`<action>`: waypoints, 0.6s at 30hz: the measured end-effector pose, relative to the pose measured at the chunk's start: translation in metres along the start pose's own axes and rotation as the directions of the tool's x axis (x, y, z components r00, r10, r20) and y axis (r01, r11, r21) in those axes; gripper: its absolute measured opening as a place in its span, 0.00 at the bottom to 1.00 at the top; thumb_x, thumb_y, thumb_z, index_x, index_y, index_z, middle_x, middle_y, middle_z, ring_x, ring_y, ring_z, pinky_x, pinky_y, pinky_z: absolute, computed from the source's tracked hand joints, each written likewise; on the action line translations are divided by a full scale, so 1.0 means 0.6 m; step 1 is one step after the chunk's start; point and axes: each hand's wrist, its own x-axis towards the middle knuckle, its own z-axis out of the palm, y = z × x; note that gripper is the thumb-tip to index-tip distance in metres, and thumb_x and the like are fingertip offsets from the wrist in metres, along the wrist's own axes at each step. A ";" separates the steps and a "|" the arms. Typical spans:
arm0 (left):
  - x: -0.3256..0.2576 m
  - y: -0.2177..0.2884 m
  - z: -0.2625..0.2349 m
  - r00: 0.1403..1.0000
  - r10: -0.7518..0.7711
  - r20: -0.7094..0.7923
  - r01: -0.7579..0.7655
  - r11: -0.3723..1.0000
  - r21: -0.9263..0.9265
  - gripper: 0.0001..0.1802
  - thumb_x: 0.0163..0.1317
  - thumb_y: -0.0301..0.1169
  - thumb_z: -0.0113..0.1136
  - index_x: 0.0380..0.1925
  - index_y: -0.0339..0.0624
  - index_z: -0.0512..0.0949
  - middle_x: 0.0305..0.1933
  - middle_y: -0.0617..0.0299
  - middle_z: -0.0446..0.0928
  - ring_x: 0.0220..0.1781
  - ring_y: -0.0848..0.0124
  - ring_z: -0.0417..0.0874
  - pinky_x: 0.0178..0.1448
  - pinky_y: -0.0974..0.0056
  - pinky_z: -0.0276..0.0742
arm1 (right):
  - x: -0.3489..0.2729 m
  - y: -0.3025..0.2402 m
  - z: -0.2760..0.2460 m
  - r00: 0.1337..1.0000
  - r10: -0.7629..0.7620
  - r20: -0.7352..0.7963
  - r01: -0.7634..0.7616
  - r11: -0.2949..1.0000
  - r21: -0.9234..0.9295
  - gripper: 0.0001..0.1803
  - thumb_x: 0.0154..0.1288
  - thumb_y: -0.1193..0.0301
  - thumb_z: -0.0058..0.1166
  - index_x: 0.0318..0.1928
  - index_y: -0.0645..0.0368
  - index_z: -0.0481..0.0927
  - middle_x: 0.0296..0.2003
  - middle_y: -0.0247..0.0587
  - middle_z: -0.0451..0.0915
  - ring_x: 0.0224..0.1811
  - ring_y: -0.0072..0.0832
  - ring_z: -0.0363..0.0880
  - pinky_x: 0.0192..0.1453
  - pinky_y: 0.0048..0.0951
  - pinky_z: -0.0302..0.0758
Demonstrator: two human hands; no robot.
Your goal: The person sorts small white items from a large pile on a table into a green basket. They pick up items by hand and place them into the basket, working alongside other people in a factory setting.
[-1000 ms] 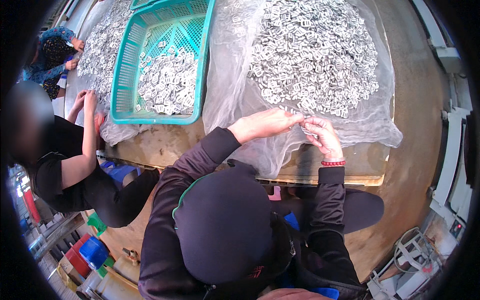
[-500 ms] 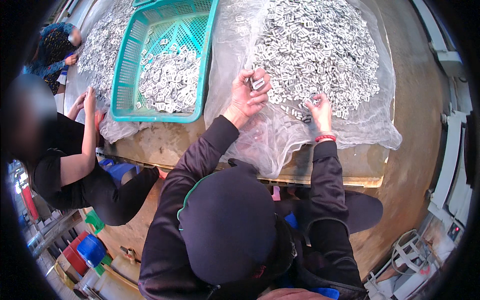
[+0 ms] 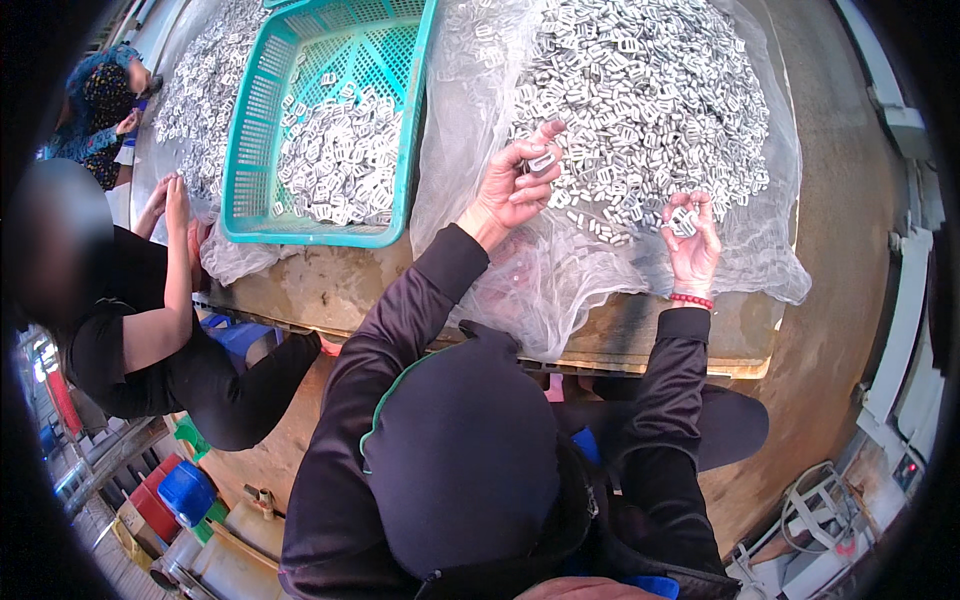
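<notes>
Apparently, in the head view, the step in hand is handling grey buckles (image 3: 640, 110) by few pieces; the next move calls for a light, steady pinch. The left hand (image 3: 513, 187) grasps one buckle (image 3: 541, 163), index finger stretched out. The right hand (image 3: 693, 250), palm turned up, grasps at least one more. Their pile lies beyond, on the net (image 3: 545, 285).
</notes>
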 end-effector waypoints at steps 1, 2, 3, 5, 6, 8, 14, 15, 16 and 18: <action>-0.001 0.001 0.000 1.000 -0.019 0.021 0.019 1.000 -0.003 0.15 0.61 0.24 0.49 0.49 0.38 0.70 0.26 0.64 0.67 0.16 0.81 0.60 0.10 0.79 0.57 | 0.005 0.000 -0.005 1.000 0.003 -0.022 -0.005 0.998 -0.063 0.12 0.60 0.72 0.52 0.45 0.55 0.73 0.35 0.38 0.74 0.32 0.26 0.73 0.20 0.17 0.62; -0.001 0.001 0.001 0.998 -0.038 0.050 0.039 0.999 -0.015 0.15 0.61 0.24 0.49 0.49 0.38 0.70 0.27 0.63 0.68 0.16 0.81 0.60 0.10 0.79 0.58 | 0.014 0.004 -0.013 0.994 0.075 -0.077 -0.091 0.967 -0.240 0.12 0.60 0.71 0.54 0.45 0.56 0.75 0.33 0.36 0.75 0.30 0.24 0.72 0.20 0.16 0.61; -0.002 0.001 0.002 0.998 -0.047 0.036 0.048 0.999 -0.007 0.14 0.62 0.25 0.49 0.48 0.37 0.70 0.28 0.62 0.69 0.16 0.80 0.62 0.11 0.79 0.59 | 0.025 0.013 -0.021 0.983 0.142 -0.117 -0.178 0.897 -0.405 0.13 0.60 0.69 0.55 0.46 0.56 0.76 0.30 0.35 0.75 0.29 0.23 0.72 0.19 0.16 0.60; -0.002 0.001 0.006 0.997 -0.073 0.027 0.073 0.997 -0.013 0.14 0.63 0.27 0.49 0.48 0.35 0.71 0.29 0.61 0.71 0.18 0.79 0.66 0.12 0.78 0.62 | 0.041 0.045 -0.041 0.944 0.151 -0.293 -0.320 0.631 -0.706 0.16 0.57 0.67 0.60 0.45 0.61 0.81 0.27 0.34 0.78 0.29 0.23 0.75 0.24 0.22 0.68; -0.002 0.000 0.009 0.997 -0.063 -0.055 0.063 0.998 0.005 0.12 0.64 0.27 0.48 0.46 0.35 0.70 0.29 0.60 0.70 0.20 0.79 0.67 0.13 0.78 0.63 | 0.047 0.074 -0.046 0.965 -0.097 -0.243 -0.217 0.218 -0.951 0.19 0.55 0.67 0.62 0.46 0.61 0.80 0.32 0.42 0.82 0.35 0.32 0.80 0.37 0.32 0.75; -0.002 0.001 0.016 0.979 -0.041 -0.200 0.052 0.998 0.047 0.09 0.65 0.27 0.47 0.42 0.35 0.67 0.28 0.60 0.68 0.26 0.78 0.69 0.14 0.78 0.65 | 0.038 0.110 -0.059 0.961 -0.204 -0.190 -0.215 -0.109 -0.971 0.17 0.53 0.67 0.63 0.43 0.59 0.81 0.35 0.47 0.83 0.41 0.42 0.81 0.49 0.38 0.74; 0.011 0.030 0.000 0.949 0.108 -0.297 0.241 0.359 0.902 0.13 0.64 0.33 0.57 0.40 0.33 0.77 0.35 0.58 0.77 0.31 0.74 0.76 0.21 0.72 0.70 | 0.022 0.108 -0.044 0.910 -0.300 -0.285 -0.255 0.135 -0.958 0.09 0.50 0.72 0.66 0.32 0.59 0.80 0.28 0.44 0.81 0.32 0.33 0.81 0.38 0.32 0.74; 0.015 0.033 -0.013 0.934 0.171 -0.312 0.312 0.029 0.950 0.14 0.63 0.33 0.58 0.40 0.31 0.78 0.35 0.54 0.78 0.31 0.70 0.79 0.24 0.67 0.73 | 0.018 0.096 -0.035 0.891 -0.363 -0.272 -0.155 0.321 -0.934 0.07 0.51 0.73 0.66 0.29 0.59 0.80 0.23 0.38 0.78 0.28 0.25 0.76 0.34 0.28 0.72; 0.017 0.036 -0.027 0.937 0.231 -0.263 0.326 -0.303 0.895 0.14 0.61 0.32 0.59 0.39 0.30 0.78 0.35 0.50 0.79 0.32 0.66 0.82 0.28 0.63 0.77 | 0.012 0.078 -0.027 0.878 -0.315 -0.361 -0.136 0.559 -0.818 0.07 0.53 0.75 0.65 0.30 0.58 0.78 0.23 0.32 0.76 0.24 0.25 0.72 0.27 0.23 0.69; 0.012 0.027 -0.061 0.977 0.199 0.081 0.109 -0.783 0.612 0.08 0.56 0.25 0.56 0.29 0.29 0.79 0.32 0.44 0.78 0.34 0.52 0.82 0.36 0.55 0.79 | -0.005 0.035 -0.011 0.960 -0.063 -0.273 0.048 0.997 -0.061 0.08 0.54 0.77 0.60 0.34 0.58 0.74 0.31 0.38 0.76 0.28 0.28 0.72 0.22 0.19 0.68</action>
